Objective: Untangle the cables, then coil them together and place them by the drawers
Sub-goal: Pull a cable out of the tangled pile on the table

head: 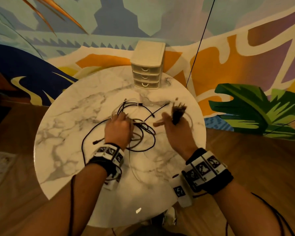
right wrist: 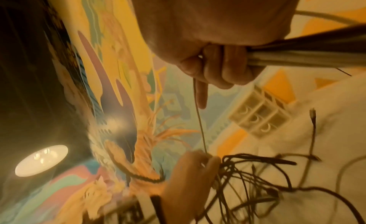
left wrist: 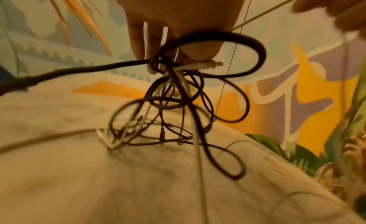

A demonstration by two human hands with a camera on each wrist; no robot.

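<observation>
A tangle of black and pale cables (head: 140, 126) lies on the round marble table (head: 61, 150). My left hand (head: 118, 126) grips a bunch of strands above the tangle; in the left wrist view its fingers (left wrist: 154, 55) pinch black loops and a white plug (left wrist: 204, 64). My right hand (head: 173, 122) holds a gathered bundle of cable (head: 177, 113) in its curled fingers (right wrist: 223, 67), index finger pointing out. One thin strand (right wrist: 200, 117) runs taut from the right hand to the left hand (right wrist: 194, 167). The small white drawers (head: 147, 65) stand at the table's far edge.
A painted mural wall rises behind the table. A thin black cord (head: 199, 43) hangs down to the right of the drawers. Wooden floor surrounds the table. Loose cable ends (head: 96, 142) trail toward the table's left front.
</observation>
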